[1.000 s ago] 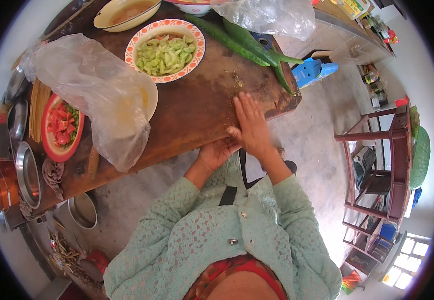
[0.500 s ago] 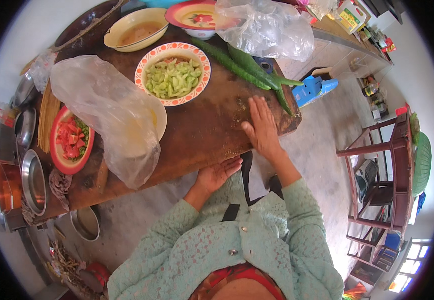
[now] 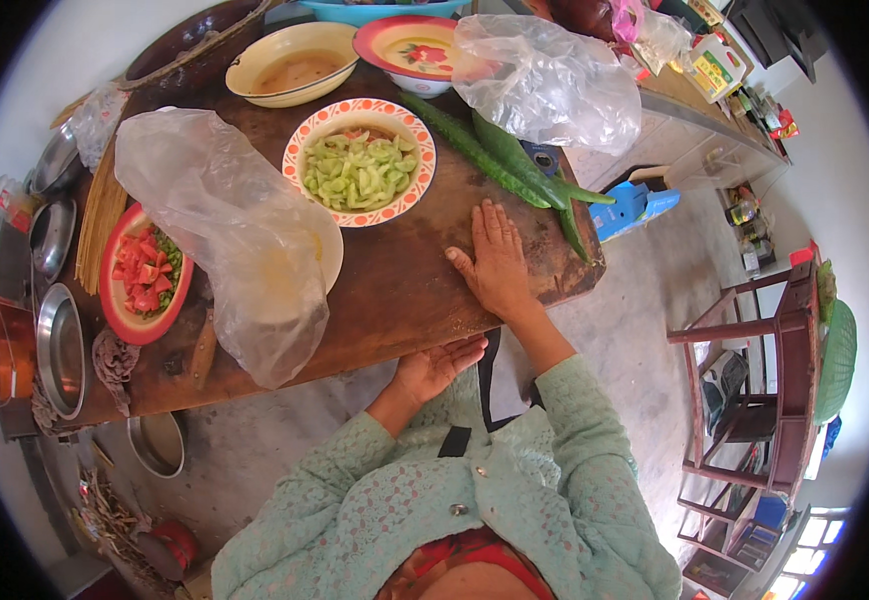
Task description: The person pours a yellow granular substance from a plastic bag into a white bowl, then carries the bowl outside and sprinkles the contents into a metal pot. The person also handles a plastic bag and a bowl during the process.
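Grip on the right lies flat and empty on the worktop; left grip, empty, palm up, fingers loosely extended, is at the near edge. Cucumbers lie just beyond the right one; a bowl of green slices stands to its left.

Pale-green lacy jacket (shiny buttons)

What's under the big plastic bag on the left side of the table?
A pale round dish peeks from under the bag on its right. Anything in it is covered; only a blurry yellowish patch shows through.
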`<state>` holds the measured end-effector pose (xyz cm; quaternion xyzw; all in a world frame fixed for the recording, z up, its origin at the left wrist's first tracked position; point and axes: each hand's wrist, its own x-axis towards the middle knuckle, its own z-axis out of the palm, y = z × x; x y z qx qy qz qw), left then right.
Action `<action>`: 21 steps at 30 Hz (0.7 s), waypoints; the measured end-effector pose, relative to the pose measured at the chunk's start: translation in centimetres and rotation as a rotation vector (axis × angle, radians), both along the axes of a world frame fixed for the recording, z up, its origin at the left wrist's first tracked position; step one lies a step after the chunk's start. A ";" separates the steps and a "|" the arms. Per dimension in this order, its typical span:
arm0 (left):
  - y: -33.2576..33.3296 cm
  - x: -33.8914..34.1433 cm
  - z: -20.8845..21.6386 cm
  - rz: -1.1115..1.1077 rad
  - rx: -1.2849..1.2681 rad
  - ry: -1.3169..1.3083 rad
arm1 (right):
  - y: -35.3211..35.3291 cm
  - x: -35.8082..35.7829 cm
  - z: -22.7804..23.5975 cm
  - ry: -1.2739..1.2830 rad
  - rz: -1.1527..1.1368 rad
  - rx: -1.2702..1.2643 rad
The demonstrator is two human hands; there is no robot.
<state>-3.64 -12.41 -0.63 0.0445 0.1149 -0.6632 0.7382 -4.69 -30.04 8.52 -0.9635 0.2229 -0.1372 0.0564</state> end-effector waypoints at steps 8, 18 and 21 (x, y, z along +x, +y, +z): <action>0.8 0.7 0.2 0.007 -0.039 -0.061 | -3.0 0.0 2.6 -0.011 0.214 0.153; 0.0 0.4 0.6 -0.004 0.014 -0.155 | -5.3 1.6 1.2 0.071 0.417 -0.014; 0.0 0.4 0.9 0.004 0.024 -0.111 | -3.5 0.1 1.6 0.092 0.501 -0.019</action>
